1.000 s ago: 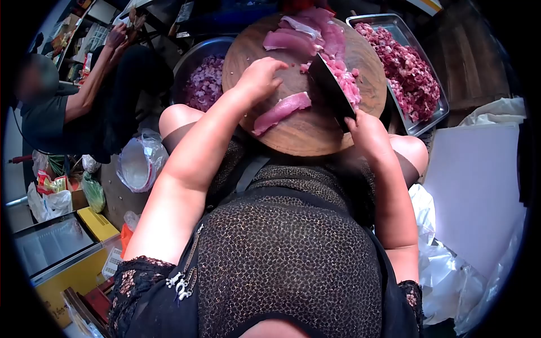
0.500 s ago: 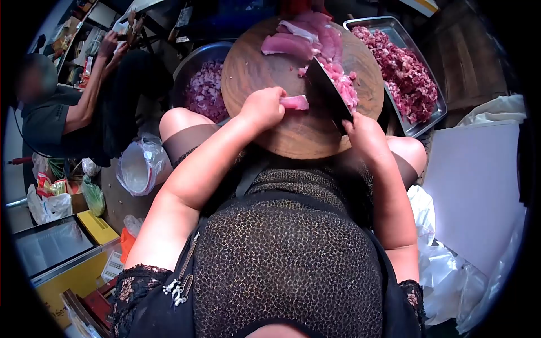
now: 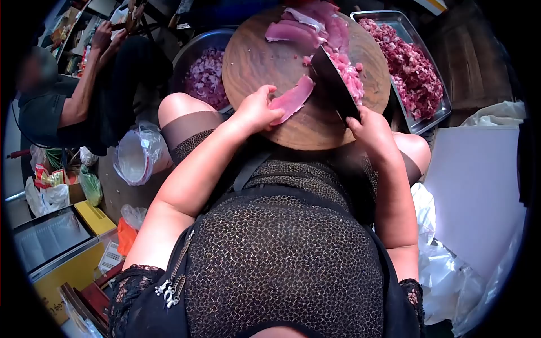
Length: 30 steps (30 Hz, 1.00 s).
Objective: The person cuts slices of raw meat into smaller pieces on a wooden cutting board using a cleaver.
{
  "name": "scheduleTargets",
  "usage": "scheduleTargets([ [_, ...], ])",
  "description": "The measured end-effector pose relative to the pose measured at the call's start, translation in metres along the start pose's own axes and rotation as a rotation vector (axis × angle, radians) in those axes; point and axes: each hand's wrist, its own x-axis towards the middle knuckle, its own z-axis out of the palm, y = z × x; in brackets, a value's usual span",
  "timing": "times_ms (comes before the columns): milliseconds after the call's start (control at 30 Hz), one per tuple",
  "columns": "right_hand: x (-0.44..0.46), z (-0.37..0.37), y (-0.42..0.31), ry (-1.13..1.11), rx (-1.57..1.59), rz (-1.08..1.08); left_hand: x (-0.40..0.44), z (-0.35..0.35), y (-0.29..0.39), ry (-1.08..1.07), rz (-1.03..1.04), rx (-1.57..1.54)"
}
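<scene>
On the round wooden board (image 3: 253,62), my left hand (image 3: 260,111) has its fingers and thumb at the near-left end of a flat meat strip (image 3: 294,99). My right hand (image 3: 369,129) is closed round the handle end of a dark cleaver (image 3: 332,79), whose blade stands on edge across the board. Small cut meat pieces (image 3: 352,81) lie against the blade's right side. Larger meat slices (image 3: 293,34) rest at the board's far edge.
A metal bowl of chopped meat (image 3: 207,79) stands left of the board, a metal tray (image 3: 445,107) heaped with meat to its right. Another person (image 3: 51,112) sits at the left, near a lined bucket (image 3: 134,158). A pale panel (image 3: 473,180) lies at the right.
My left hand has gone from above the board to the strip, which now lies flatter and more visible than half a second ago. My right hand and the cleaver have hardly moved.
</scene>
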Motion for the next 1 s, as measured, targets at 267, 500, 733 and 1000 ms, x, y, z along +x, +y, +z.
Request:
scheduleTargets([
  [267,-0.023,0.012,-0.005,0.223,-0.088,-0.171,-0.001,-0.007,-0.016,0.42,0.875,0.721],
  [500,-0.009,0.026,-0.022,0.191,-0.455,-0.196,0.07,0.054,-0.009,0.303,0.893,0.187],
  [733,-0.007,0.009,-0.031,0.058,-0.403,-0.191,0.07,0.051,-0.011,0.448,1.089,0.473],
  [1000,0.052,0.029,-0.049,0.017,-0.291,-0.238,0.066,0.047,-0.007,0.392,1.067,0.411],
])
